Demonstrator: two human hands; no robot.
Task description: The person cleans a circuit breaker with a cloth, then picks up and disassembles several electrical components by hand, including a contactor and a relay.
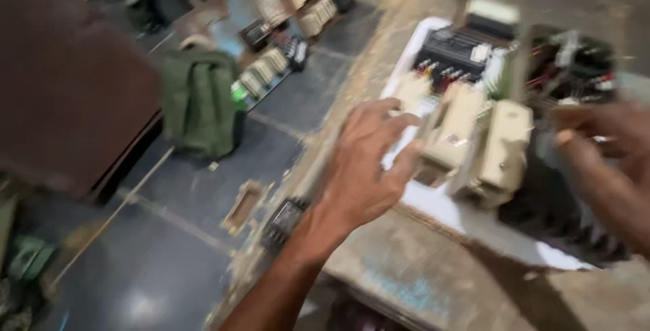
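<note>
The worn workbench (433, 263) fills the near right, its top scuffed and stained. Over its left edge the left hand (369, 162) hovers with fingers spread and loosely curled, the fingertips at or just touching the near-left cream housing of the electrical panel (474, 121); blur hides whether they grip it. The right hand (602, 135) comes in from the right edge against the panel's right side, too blurred to tell how far open it is. The white-based panel carries 3 cream blocks, with a black unit farther back. On the dark floor far left stands a green backpack (200, 101), more cream parts (271, 67) beyond it.
</note>
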